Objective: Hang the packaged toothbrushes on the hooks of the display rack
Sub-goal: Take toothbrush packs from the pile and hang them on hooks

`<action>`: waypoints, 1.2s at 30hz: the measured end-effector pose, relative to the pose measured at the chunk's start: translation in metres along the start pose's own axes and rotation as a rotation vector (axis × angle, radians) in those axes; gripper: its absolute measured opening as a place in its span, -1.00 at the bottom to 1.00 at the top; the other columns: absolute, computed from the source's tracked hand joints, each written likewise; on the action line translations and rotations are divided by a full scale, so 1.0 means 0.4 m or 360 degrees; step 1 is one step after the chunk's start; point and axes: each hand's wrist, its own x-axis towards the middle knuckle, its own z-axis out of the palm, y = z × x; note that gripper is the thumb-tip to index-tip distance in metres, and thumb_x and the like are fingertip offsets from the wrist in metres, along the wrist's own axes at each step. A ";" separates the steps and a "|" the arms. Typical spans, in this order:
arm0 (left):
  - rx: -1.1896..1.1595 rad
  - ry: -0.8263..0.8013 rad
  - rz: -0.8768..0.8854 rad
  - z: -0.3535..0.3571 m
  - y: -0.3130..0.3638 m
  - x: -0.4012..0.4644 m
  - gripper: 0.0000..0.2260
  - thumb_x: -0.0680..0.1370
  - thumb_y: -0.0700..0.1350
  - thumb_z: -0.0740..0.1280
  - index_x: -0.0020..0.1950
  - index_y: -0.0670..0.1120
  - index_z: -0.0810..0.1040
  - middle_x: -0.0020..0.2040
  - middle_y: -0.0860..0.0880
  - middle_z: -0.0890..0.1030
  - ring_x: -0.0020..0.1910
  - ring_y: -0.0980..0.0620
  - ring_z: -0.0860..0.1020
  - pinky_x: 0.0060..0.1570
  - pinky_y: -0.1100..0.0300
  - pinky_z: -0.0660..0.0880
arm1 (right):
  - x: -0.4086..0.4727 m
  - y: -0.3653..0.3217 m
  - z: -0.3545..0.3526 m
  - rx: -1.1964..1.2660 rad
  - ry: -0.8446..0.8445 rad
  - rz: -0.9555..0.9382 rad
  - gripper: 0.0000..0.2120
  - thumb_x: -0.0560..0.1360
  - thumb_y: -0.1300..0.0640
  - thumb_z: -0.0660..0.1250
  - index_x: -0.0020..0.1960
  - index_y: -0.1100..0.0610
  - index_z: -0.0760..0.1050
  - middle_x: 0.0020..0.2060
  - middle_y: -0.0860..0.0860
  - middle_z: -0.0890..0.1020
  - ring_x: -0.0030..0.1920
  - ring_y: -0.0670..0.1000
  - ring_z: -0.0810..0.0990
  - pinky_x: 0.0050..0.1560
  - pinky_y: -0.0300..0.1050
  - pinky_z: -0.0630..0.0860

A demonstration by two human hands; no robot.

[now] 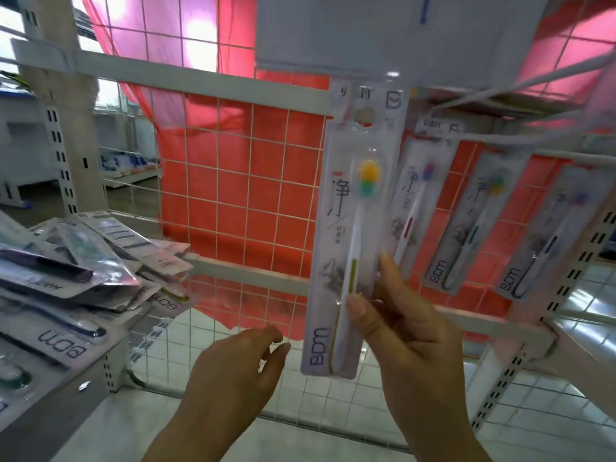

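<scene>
Head view: person w/ two bare hands at a wire rack.
Pack (350,235): long toothbrush pkg, upright, slight tilt, held up in front of grid; brush w/ yellow/green bristles and olive handle inside; top hang-hole near the hooks, can't tell if it's on one.
Right hand (410,331): grips pack's lower right edge, thumb (358,306) on front, fingers curled behind.
Left hand (233,368): below-left of pack, not touching it, fingers loosely curled, holds nothing.
Hung packs (480,225): three more same-type pkgs just right of held pack, hanging tilted off hooks; bristle colours differ, blurred.
Hooks (520,141): white wire prongs at upper right, sticking out toward cam.
Grid (233,181): white wire mesh panel of rack, behind pack.
Cloth (203,135): red/pink sheet behind grid, bright spots shining through up top.
Pile (83,261): loose heap of toothbrush pkgs on shelf at left, well apart from held pack; some face up w/ "BDM" print.
Card (366,31): big white pkg overhead, top of pic, blurred.
Uprights (60,145): slotted posts, left and lower right.
Floor (333,405): pale tiles seen through lower mesh.
</scene>
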 end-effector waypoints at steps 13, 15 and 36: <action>0.0063 -0.0023 0.0035 -0.002 0.014 0.015 -0.78 0.58 0.13 0.12 0.12 0.15 0.49 -0.17 0.21 0.51 -0.19 0.20 0.49 -0.23 0.41 0.35 | 0.279 0.117 -0.015 -0.1304 0.0064 -0.0091 -0.60 0.55 0.18 0.28 0.37 0.19 0.38 -0.07 0.14 0.65 -0.29 -0.09 0.59 -0.22 -0.37 0.55; 0.0066 -0.0007 0.0034 -0.002 0.018 0.029 -0.79 0.59 0.10 0.15 0.10 0.11 0.52 -0.16 0.18 0.54 -0.21 0.18 0.49 -0.29 0.44 0.31 | 0.317 0.138 -0.011 -0.1356 0.0048 -0.0001 -0.56 0.56 0.17 0.27 0.40 0.24 0.33 -0.05 0.17 0.63 -0.16 0.08 0.61 -0.04 -0.04 0.59; 0.0563 -0.0669 -0.0202 -0.001 0.097 -0.044 -0.72 0.60 0.06 0.16 0.23 -0.01 0.48 0.14 -0.05 0.57 0.11 -0.07 0.52 0.09 0.08 0.45 | -0.032 0.122 -0.010 -0.1378 -0.0408 0.0498 -0.75 0.54 0.20 0.25 0.18 0.22 0.55 0.03 0.11 0.65 0.00 0.05 0.59 -0.03 -0.20 0.44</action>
